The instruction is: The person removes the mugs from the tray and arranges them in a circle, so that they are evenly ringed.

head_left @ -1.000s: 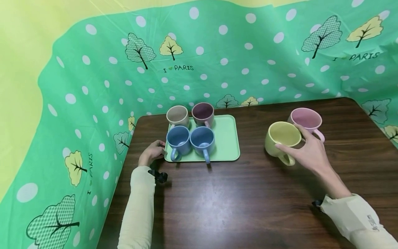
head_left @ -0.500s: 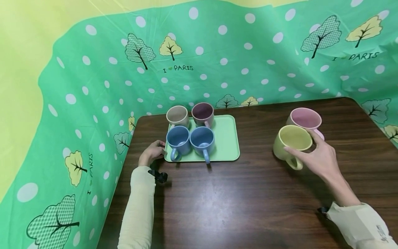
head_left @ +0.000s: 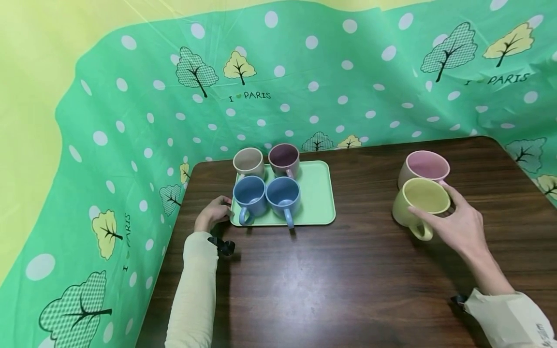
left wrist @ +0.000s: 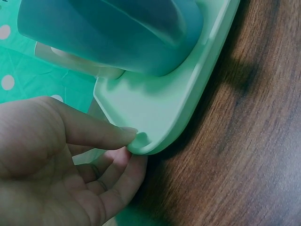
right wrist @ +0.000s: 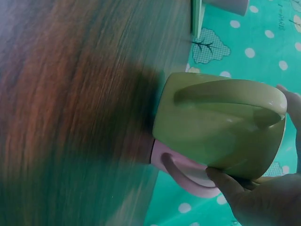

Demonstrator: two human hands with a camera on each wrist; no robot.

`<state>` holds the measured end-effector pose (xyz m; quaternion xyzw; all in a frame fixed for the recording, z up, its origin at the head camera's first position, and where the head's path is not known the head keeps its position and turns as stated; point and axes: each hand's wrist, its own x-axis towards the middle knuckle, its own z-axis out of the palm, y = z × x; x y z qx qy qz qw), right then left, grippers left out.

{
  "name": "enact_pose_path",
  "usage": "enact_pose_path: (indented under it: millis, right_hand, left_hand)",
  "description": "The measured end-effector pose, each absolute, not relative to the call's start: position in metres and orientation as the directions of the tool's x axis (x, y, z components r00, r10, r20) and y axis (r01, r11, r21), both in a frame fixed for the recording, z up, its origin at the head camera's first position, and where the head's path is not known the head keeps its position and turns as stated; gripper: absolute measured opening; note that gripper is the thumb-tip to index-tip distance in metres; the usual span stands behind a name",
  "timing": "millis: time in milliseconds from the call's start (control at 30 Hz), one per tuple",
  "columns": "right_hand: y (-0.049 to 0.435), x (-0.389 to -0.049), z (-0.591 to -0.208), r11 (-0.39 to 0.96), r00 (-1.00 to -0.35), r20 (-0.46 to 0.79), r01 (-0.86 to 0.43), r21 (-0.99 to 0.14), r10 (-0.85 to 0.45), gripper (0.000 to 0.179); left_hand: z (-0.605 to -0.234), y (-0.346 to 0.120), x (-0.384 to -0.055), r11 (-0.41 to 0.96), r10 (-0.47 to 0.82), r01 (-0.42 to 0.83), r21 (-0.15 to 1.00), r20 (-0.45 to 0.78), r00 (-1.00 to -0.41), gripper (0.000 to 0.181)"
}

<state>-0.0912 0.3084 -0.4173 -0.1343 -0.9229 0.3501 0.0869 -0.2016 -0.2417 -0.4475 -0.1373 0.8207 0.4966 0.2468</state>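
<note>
The left hand point(head_left: 214, 212) pinches the near left corner of a pale green tray point(head_left: 316, 193), its thumb on the rim and other fingers curled below. The right hand point(head_left: 463, 227) holds a yellow mug point(head_left: 417, 207) between thumb and fingers near its rim, the mug's mouth up and its handle towards the person; whether its base touches the bench point(head_left: 304, 285) cannot be told. Just behind it stands a pink mug point(head_left: 426, 166), partly hidden. On the left part of the tray, two blue mugs, one at the left point(head_left: 250, 195) and one beside it point(head_left: 283, 195), stand in front with handles facing the person; behind them are a beige mug point(head_left: 249, 163) and a purple mug point(head_left: 284, 158). A green cloth point(head_left: 330, 72) with white dots and printed trees hangs behind the bench.
</note>
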Motion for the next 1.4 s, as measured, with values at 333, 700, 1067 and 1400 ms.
enact_pose_path:
  millis: [333,700,1067,1400]
  right_hand:
    - [0.314,-0.087,-0.417,0.73,-0.935,0.08,0.214,-0.649,0.346,0.087]
    - [0.315,-0.081,-0.418,0.708,-0.918,0.073,0.249,-0.66,0.39,0.088]
    - [0.321,-0.078,-0.42,0.683,-0.91,0.034,0.285,-0.672,0.413,0.099]
    - [0.327,-0.078,-0.421,0.687,-0.916,0.015,0.289,-0.667,0.4,0.101]
  left_hand:
    - [-0.448,-0.241,-0.201,0.465,0.022,-0.471,0.75,-0.541,-0.841,0.038]
    - [-0.449,-0.242,-0.202,0.465,0.02,-0.479,0.745,-0.549,-0.835,0.039]
    - [-0.446,-0.241,-0.202,0.465,0.026,-0.484,0.741,-0.558,-0.83,0.039]
    - [-0.447,-0.242,-0.202,0.478,0.022,-0.473,0.74,-0.549,-0.836,0.039]
